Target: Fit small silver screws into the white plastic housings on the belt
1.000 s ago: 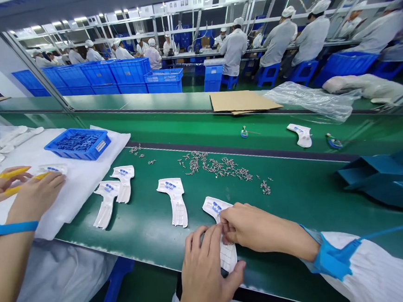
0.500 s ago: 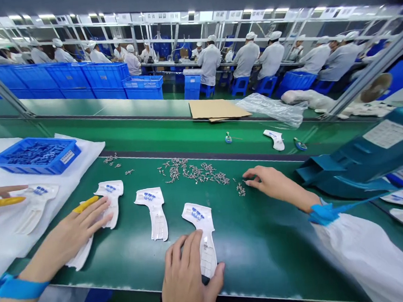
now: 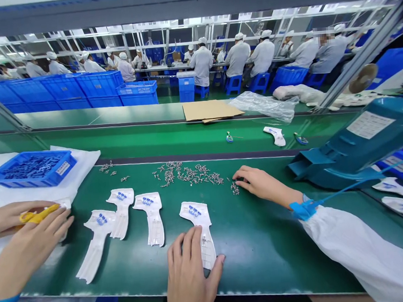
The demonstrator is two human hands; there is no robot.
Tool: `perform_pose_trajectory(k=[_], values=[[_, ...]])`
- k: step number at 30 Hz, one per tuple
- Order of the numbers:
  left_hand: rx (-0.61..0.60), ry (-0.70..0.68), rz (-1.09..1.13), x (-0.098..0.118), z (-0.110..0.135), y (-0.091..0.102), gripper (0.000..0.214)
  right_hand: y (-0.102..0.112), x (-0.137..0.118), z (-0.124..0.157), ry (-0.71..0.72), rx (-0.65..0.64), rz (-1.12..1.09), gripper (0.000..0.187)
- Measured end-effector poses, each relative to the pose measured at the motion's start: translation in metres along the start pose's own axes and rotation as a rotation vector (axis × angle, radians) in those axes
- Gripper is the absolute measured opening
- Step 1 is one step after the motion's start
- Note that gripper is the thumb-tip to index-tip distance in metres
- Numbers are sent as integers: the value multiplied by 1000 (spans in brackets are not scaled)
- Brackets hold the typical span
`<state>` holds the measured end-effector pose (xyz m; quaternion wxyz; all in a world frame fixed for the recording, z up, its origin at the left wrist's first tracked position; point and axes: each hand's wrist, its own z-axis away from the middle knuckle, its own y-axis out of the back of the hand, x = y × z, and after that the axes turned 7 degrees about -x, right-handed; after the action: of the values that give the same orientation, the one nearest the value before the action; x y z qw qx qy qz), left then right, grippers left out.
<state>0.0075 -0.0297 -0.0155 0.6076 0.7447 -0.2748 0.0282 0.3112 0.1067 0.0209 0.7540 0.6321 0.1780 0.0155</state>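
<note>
My left hand (image 3: 190,273) lies at the lower end of a white gun-shaped plastic shell half (image 3: 206,250), fingers along its left edge and thumb on its right. Blue parts sit in the shell's upper end, and a few small metal pieces lie in its handle. My right hand (image 3: 255,184) is at a small heap of screws (image 3: 235,189), thumb and forefinger curled close together; whatever is between the fingertips is too small to make out. A larger spread of screws (image 3: 203,174) lies to the left of it.
Further shell halves (image 3: 155,227) lie left on the green bench. At far left, a co-worker's hands (image 3: 30,243), one with yellow finger covers, hold another shell half. Beyond them is a blue tray (image 3: 58,174) of blue parts. A teal chute-like bin (image 3: 341,158) stands right.
The co-worker's near hand has drawn back left from the shells, and two of these now lie uncovered side by side. My hands have stayed nearly in place as the view shifted slightly.
</note>
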Motion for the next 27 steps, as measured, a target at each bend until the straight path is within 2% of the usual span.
perform_pose_trajectory(k=[4,7,9,13,15,17,22,27], values=[[6,-10,55,1,-1,3,49,6,-3,0,-27,14,-19,23],[17,-43,121,3,-3,11,40,13,-18,12,-35,6,-80,27],[42,-108,156,6,-5,17,32,17,-40,27,-4,-41,-239,29],[123,-240,224,18,-9,24,29,20,-102,59,128,-241,-624,30],[184,-230,282,23,-11,24,26,19,-128,68,140,-289,-713,31],[233,-199,318,25,-13,25,23,16,-143,70,120,-298,-800,31],[239,-148,328,18,-14,25,25,3,-149,65,80,-284,-964,29],[234,-101,366,12,-13,23,17,-4,-151,63,-1,-281,-1051,26]])
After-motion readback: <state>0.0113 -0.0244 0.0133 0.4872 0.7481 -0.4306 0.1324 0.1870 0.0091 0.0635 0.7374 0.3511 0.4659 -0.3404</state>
